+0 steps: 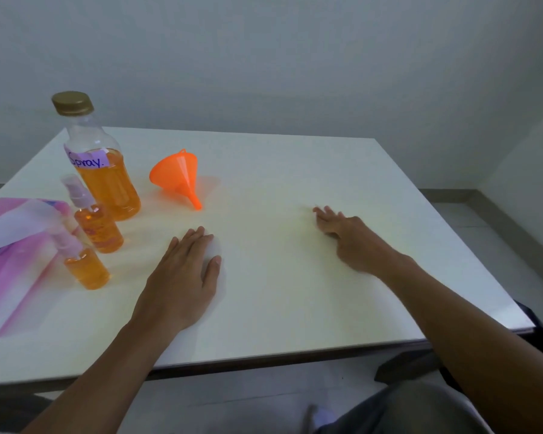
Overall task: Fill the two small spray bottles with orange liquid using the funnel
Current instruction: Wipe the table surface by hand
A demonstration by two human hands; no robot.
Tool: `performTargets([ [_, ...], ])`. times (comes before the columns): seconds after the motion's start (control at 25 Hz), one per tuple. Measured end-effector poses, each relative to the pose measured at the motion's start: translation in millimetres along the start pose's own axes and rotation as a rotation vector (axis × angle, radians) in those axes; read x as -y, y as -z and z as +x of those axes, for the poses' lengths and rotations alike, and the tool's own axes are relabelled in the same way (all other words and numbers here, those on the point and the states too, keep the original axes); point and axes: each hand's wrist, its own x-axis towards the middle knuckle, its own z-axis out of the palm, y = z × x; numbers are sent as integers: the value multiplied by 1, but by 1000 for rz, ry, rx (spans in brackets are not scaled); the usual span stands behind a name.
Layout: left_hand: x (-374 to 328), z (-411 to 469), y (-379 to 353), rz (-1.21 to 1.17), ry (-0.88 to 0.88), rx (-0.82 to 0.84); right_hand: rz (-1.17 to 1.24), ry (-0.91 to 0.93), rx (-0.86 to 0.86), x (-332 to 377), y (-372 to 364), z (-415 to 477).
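Two small spray bottles stand at the left of the white table (295, 292), both holding orange liquid and capped with pink spray tops: a nearer one (87, 270) and a farther one (98, 228). Behind them stands a large clear bottle (102, 170) with a gold cap, a "Spray." label and orange liquid in its lower half. An orange funnel (177, 177) lies on its side to the right of it. My left hand (182, 277) rests flat on the table, empty. My right hand (348, 236) also lies on the table, empty, fingers spread.
A pink and white pouch (16, 252) lies at the table's left edge, touching the small bottles. The table's near edge runs just in front of my forearms. A grey wall stands behind the table.
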Motion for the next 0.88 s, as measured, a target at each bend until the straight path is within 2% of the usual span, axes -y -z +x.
performTargets([
  [0.16, -4, -1, 1, 3, 21, -11, 6, -419, -168, -9, 11, 27],
  [0.24, -3, -1, -1, 2, 31, -10, 63, -488, -230, 22, 6, 54],
  [0.28, -2, 0, -1, -1, 33, -8, 108, -457, -236, 42, 2, 65],
  [0.4, 0, 1, -2, -15, 27, -3, 199, -210, -161, 85, -11, 83],
  [0.52, -1, 1, 0, -17, 22, -2, 144, -57, -138, 78, -14, 73],
  [0.76, -4, -1, 3, -24, 49, 18, 33, 13, -106, 27, -1, 27],
  [0.84, -4, -1, 3, -19, 58, 28, -45, -33, -126, 9, 9, 19],
  [0.88, -4, 0, 2, -19, 62, 29, -51, -115, -154, -2, 14, 18],
])
